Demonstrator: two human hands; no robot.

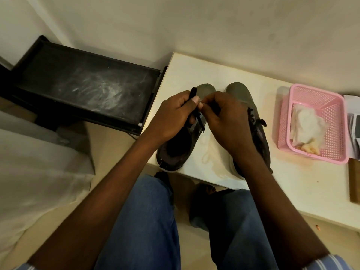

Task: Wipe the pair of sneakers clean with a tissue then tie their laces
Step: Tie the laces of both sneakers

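Note:
Two dark grey sneakers stand side by side on a white table [292, 191], toes pointing away from me. Over the left sneaker [175, 152], my left hand [171, 117] grips a loop of its black lace [198, 117], and the loop sticks up past my thumb. My right hand [224, 117] pinches the same lace close to my left thumb. The right sneaker [243, 94] is partly hidden under my right wrist; its lace lies loose on top.
A pink plastic basket [335, 106] with crumpled tissue [309, 123] stands on the table to the right of the sneakers. A dusty black shelf [87, 88] stands left of the table. My knees in blue jeans are below the table's front edge. Papers lie at the far right.

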